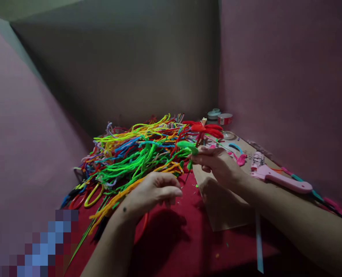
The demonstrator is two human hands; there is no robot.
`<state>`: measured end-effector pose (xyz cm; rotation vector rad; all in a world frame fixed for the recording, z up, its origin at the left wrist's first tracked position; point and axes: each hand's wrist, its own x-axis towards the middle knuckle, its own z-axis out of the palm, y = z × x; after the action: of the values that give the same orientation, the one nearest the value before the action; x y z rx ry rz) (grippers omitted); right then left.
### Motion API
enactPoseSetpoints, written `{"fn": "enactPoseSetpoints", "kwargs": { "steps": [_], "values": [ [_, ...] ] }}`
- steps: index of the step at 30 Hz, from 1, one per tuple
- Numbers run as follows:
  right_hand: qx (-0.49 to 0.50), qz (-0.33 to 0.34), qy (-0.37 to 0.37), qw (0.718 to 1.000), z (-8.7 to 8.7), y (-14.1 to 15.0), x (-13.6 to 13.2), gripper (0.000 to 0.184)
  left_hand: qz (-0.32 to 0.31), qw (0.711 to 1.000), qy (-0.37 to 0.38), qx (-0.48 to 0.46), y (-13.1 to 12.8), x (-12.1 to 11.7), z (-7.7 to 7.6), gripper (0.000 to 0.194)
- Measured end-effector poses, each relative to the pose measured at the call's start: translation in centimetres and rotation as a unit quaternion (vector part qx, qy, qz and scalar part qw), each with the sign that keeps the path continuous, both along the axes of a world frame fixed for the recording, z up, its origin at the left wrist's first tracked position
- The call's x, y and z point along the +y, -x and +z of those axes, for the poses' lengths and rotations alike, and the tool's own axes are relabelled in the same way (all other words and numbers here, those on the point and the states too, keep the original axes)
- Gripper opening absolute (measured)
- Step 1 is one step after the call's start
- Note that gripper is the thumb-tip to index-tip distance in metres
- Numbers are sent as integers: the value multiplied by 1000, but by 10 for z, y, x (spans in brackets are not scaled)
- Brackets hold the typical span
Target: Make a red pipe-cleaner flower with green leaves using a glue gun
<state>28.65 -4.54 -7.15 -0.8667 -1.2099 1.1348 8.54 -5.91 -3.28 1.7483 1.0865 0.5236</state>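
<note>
My right hand (221, 163) pinches a flower made of fuzzy pipe cleaners. Its red petals (209, 130) spread above my fingers around a small pale centre, and a green leaf (188, 147) sticks out to the left at my fingertips. The lower stem is mostly hidden by the hand. Lower and to the left, my left hand (156, 190) hovers with loosely bent fingers and thumb apart, holding nothing that I can see. Right behind it lies a big heap of pipe cleaners (136, 159) in green, orange, yellow, blue and red.
A pink glue gun (286, 181) lies at the right, partly behind my forearm. Beneath my right hand is a brown cardboard sheet (225, 207) on the red cloth (171, 246). Near the back corner stand a small jar (214, 113) and a red-and-white tape roll (225, 118). Walls enclose the back and sides.
</note>
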Motion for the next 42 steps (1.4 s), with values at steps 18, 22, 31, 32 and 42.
{"fn": "enactPoseSetpoints", "kwargs": {
  "steps": [18,22,31,32,42],
  "values": [
    [71,73,62,993,0,20,-21,17,142,852,-478,160,-42,-17,-39,18],
    [7,100,-29,995,8,18,-22,15,155,884,-435,75,-35,-16,-33,14],
    [24,112,16,993,1,15,-16,9,142,974,-30,-174,-36,-16,-17,19],
    [30,119,25,992,1,15,-16,9,128,968,33,-213,-35,-15,-16,19],
    [143,255,18,956,2,14,-17,2,-72,854,289,-427,-32,-15,-31,10]
  ]
}}
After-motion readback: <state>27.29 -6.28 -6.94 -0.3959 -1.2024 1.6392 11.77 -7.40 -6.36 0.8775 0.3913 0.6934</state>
